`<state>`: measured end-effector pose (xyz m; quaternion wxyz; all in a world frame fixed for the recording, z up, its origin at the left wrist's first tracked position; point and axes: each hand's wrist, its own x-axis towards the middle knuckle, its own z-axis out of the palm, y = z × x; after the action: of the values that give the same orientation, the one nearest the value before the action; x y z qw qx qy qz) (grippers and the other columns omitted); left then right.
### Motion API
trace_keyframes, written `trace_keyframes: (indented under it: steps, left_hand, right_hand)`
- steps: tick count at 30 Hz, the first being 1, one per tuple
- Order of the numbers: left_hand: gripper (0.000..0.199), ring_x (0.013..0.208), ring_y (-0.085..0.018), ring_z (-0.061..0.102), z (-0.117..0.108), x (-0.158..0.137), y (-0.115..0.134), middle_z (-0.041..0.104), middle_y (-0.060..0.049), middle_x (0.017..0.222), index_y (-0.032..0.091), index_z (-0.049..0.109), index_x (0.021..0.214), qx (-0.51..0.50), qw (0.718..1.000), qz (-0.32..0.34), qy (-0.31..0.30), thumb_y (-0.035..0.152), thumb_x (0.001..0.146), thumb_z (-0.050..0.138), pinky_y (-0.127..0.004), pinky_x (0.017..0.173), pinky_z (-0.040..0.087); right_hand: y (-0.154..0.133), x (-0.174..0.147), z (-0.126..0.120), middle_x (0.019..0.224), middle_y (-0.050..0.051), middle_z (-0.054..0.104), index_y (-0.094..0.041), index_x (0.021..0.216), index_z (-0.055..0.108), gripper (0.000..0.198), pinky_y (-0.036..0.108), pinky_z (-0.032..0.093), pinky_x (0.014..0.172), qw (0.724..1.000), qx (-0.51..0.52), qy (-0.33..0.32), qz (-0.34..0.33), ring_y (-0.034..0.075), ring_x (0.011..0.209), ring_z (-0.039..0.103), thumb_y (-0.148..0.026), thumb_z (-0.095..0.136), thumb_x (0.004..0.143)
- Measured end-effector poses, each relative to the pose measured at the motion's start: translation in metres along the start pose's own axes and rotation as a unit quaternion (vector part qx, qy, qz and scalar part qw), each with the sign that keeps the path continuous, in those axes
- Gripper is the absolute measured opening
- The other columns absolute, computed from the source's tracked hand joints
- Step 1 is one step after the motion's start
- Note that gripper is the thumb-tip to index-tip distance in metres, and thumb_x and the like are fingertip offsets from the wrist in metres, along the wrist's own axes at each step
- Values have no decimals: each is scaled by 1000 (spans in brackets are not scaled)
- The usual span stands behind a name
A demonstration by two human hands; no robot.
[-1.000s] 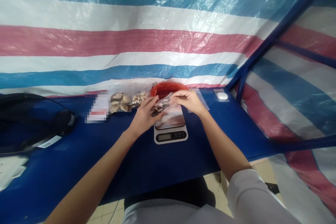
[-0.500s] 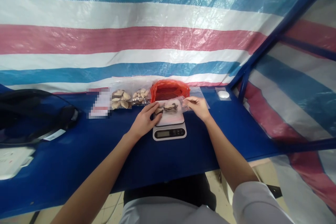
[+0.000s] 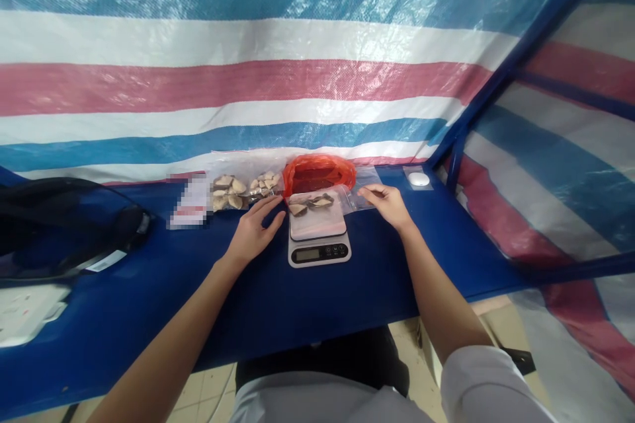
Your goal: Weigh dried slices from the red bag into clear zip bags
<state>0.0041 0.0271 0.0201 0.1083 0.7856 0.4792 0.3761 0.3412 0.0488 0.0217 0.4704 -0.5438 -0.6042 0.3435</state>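
Note:
A white digital kitchen scale (image 3: 320, 254) stands on the blue table. On its platform lies a clear plastic bag (image 3: 317, 193) with a few pale, dark-edged dried pieces (image 3: 298, 209) that look like sliced mushroom. Just left of the scale, my left hand (image 3: 255, 228) is open, fingers stretched and apart from the bag. My right hand (image 3: 387, 205) is at the bag's right end, thumb and fingertips together in a pinch; whether they grip the plastic is too fine to see. The scale's display shows no readable figure.
Behind the scale sits an open red plastic bag (image 3: 320, 178). Clear bags of pale dried pieces (image 3: 228, 192) lie to the left, beside a blurred paper packet (image 3: 191, 201). A small white round object (image 3: 418, 179), black straps (image 3: 114, 231) and a white power strip (image 3: 30, 310) are also on the table.
My left hand has come off the bag and moved left. My right hand has drawn slightly right. The pieces in the bag lie more spread out and in plainer view.

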Motion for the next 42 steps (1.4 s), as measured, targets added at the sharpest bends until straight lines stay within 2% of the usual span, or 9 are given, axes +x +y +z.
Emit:
trace_keyframes:
  steps: [2,5,8,11,18,23,32,38,42]
  left_hand:
    - [45,124,-28,64,-3,-6,-6,67,-13,133,20,66,129,29,1000,-4,-4,47,97,50,-48,111,49]
    - [47,127,-31,61,-1,-13,-14,66,-15,135,18,65,131,82,996,10,-29,45,97,47,-51,113,46]
    - [50,135,-36,54,4,-17,-19,61,-17,141,16,63,134,133,988,20,-70,44,97,44,-58,116,39]
    - [52,142,-37,47,8,-21,-22,55,-16,149,19,61,138,164,982,8,-91,45,97,42,-62,118,34]
    - [55,144,-37,43,9,-24,-24,52,-13,152,22,61,139,176,978,-7,-110,49,96,40,-60,119,33]
    - [58,145,-38,42,10,-24,-24,49,-16,154,18,60,141,183,976,-10,-118,51,97,37,-60,120,31]
    - [58,145,-37,42,10,-24,-23,49,-15,154,19,60,140,180,977,-9,-114,50,97,38,-60,120,31]
    - [64,146,-36,40,9,-24,-19,47,-17,155,10,58,143,223,965,-6,-136,49,99,30,-55,121,31]
    - [65,146,-35,41,9,-23,-19,47,-17,155,10,57,143,236,961,-5,-141,49,100,29,-53,122,31]
  right_hand:
    - [4,-6,-6,103,6,79,-22,95,77,29,44,57,95,992,-121,0,-34,27,100,73,-48,67,85]
    - [9,-18,-7,119,5,75,-26,107,76,26,43,55,100,958,-274,-32,-84,26,111,71,-39,58,93]
    - [15,-27,-2,135,6,68,-27,117,73,30,45,48,111,917,-368,-59,-141,27,131,59,-38,54,97]
    - [24,-33,3,146,7,60,-26,129,68,38,51,38,119,891,-421,-73,-156,30,141,49,-41,49,100]
    - [32,-35,7,154,8,51,-25,141,60,45,55,33,121,882,-441,-81,-144,30,146,42,-40,41,103]
    - [30,-36,7,154,9,50,-22,142,59,47,55,33,122,879,-447,-86,-140,30,146,42,-41,41,103]
    - [31,-36,6,155,8,50,-23,143,59,46,53,32,122,879,-448,-85,-140,30,147,41,-40,41,104]
    - [32,-36,7,154,9,50,-22,142,59,46,54,33,121,878,-448,-80,-147,30,146,43,-40,42,104]
    - [31,-36,7,153,9,51,-22,141,60,45,53,33,122,877,-450,-78,-148,30,146,43,-39,43,103]
